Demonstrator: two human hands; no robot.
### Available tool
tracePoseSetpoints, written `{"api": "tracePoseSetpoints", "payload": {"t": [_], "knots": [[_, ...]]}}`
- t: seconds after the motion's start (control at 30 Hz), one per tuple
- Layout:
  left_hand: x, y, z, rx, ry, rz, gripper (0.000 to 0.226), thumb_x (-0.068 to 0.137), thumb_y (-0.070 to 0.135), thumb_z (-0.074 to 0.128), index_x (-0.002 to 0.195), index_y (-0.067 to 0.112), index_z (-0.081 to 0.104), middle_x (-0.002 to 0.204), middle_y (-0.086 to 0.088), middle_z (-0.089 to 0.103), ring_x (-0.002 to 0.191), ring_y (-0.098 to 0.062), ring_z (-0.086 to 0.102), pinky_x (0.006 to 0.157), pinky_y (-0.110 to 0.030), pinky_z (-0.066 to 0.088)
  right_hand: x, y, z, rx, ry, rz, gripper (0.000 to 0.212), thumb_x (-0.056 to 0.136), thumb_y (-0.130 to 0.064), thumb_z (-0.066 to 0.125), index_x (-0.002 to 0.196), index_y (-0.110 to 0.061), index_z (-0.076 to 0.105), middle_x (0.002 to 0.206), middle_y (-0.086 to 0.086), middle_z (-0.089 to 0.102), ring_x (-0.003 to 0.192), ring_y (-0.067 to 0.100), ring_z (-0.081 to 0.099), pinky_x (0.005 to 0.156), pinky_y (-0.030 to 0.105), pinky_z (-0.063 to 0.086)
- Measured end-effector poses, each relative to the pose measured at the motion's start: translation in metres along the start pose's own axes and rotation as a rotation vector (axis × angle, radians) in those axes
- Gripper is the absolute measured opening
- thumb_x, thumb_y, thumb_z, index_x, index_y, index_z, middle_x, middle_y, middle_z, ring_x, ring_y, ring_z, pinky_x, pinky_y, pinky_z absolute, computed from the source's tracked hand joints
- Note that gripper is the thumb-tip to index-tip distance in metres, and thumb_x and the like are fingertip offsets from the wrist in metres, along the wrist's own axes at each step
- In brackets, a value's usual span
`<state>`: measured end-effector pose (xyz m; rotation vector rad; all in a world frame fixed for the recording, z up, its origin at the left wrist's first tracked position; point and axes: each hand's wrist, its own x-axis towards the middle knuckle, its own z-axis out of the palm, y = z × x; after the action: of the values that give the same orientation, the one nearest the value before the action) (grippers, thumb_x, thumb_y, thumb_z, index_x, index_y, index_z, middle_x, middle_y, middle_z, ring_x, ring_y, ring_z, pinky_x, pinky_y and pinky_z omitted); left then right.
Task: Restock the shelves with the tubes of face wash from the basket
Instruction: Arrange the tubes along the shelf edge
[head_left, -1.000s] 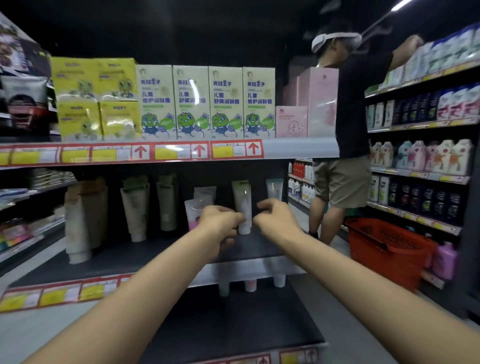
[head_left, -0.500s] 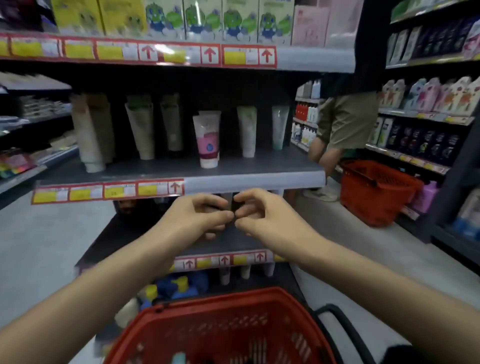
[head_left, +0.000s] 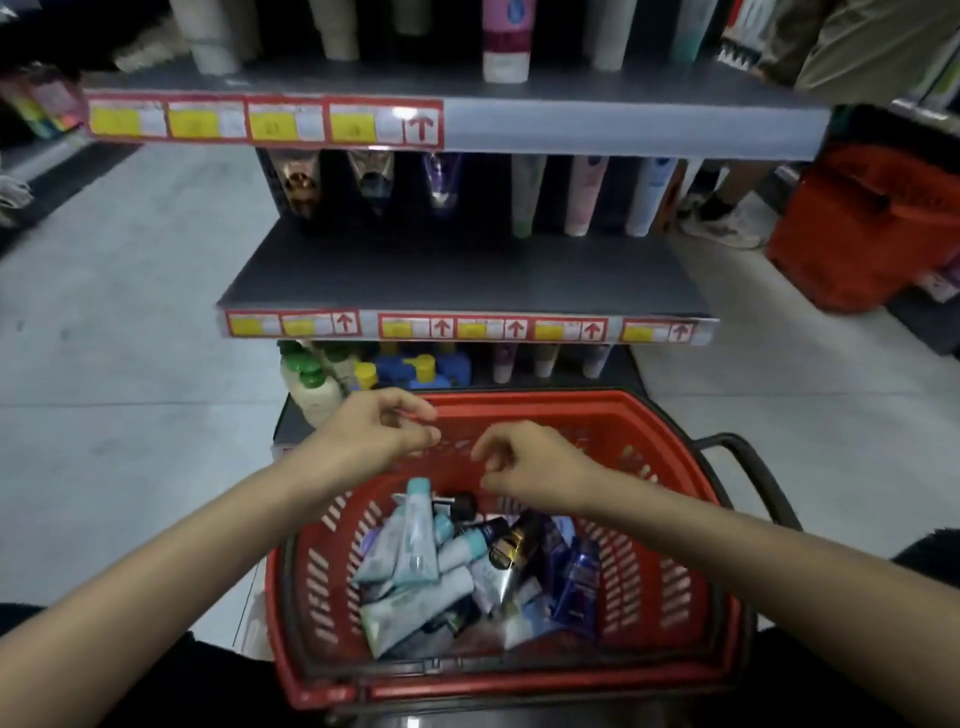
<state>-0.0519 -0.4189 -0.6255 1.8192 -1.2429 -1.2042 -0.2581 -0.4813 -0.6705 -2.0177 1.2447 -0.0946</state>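
Grey metal shelf (head_left: 467, 270) at twelve o'clock, red plastic basket (head_left: 654, 571) of face-wash tubes (head_left: 415, 545) at six; left hand (head_left: 371, 434) and right hand (head_left: 532, 462) above it, loosely curled, empty.

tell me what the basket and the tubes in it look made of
Basket: looks like moulded red plastic, slightly glossy, with slotted walls. Tubes: seemingly soft plastic, mostly matte, ends crimped flat; one dark tube shows a shiny gold band, possibly foil.

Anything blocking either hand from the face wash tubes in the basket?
Nothing visible. The left hand and right hand hover empty over the far end of the red basket, whose top is open. The tubes lie in a loose pile inside. The black handle sits off to the right, outside the opening.
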Motion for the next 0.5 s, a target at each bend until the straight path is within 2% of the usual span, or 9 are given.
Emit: {"api": "tracePoseSetpoints", "payload": {"t": [0.1,0.17,0.23,0.37,0.43,0.5], "knots": [[0.005,-0.024,-0.001,0.065,-0.021,-0.047,0.016,0.093,0.014,0.079,0.108,0.014,0.074,0.085,-0.008,0.074,0.073,-0.011,0.066,0.064,-0.020,0.049,0.018,0.014,0.054,-0.120,-0.158,-0.008,0.023,0.083,-0.017,0.071,0.104,-0.024,0.074,0.098,-0.002,0.076,0.090,0.019,0.071,0.083,0.037,0.059],[0.008,-0.034,-0.001,0.077,-0.023,-0.074,0.017,0.094,0.013,0.078,0.110,0.012,0.074,0.082,-0.007,0.072,0.062,-0.003,0.063,0.055,-0.013,0.045,0.028,0.023,0.092,-0.223,-0.257,-0.043,0.029,0.085,-0.020,0.071,0.114,-0.022,0.071,0.108,0.003,0.073,0.097,0.026,0.069,0.082,0.039,0.057],[0.008,-0.039,-0.004,0.076,-0.042,-0.096,0.017,0.095,0.014,0.077,0.111,0.011,0.073,0.082,-0.009,0.070,0.057,-0.001,0.060,0.052,-0.013,0.043,0.035,0.030,0.129,-0.322,-0.352,-0.087,0.039,0.088,-0.019,0.068,0.127,-0.020,0.066,0.112,0.009,0.069,0.101,0.031,0.066,0.078,0.040,0.056],[0.004,-0.045,-0.013,0.048,-0.033,-0.093,0.018,0.096,0.016,0.075,0.114,0.011,0.073,0.094,-0.020,0.075,0.078,-0.014,0.066,0.059,-0.017,0.048,0.043,0.033,0.188,-0.531,-0.378,-0.275,0.056,0.088,-0.015,0.065,0.142,-0.026,0.055,0.124,0.012,0.058,0.112,0.035,0.060,0.082,0.044,0.054],[0.001,-0.048,-0.017,0.042,-0.014,-0.070,0.016,0.097,0.017,0.075,0.112,0.013,0.074,0.093,-0.015,0.076,0.080,-0.015,0.067,0.064,-0.017,0.051,0.049,0.031,0.209,-0.655,-0.376,-0.413,0.064,0.083,-0.014,0.072,0.144,-0.024,0.053,0.128,0.012,0.055,0.115,0.034,0.058,0.079,0.047,0.057],[0.000,-0.049,-0.020,0.027,0.002,-0.050,0.015,0.096,0.017,0.075,0.111,0.014,0.075,0.089,-0.009,0.074,0.082,-0.018,0.069,0.075,-0.029,0.057,0.057,0.027,0.223,-0.757,-0.380,-0.478,0.065,0.078,-0.016,0.078,0.139,-0.017,0.054,0.131,0.015,0.052,0.114,0.035,0.058,0.076,0.045,0.056]]}}
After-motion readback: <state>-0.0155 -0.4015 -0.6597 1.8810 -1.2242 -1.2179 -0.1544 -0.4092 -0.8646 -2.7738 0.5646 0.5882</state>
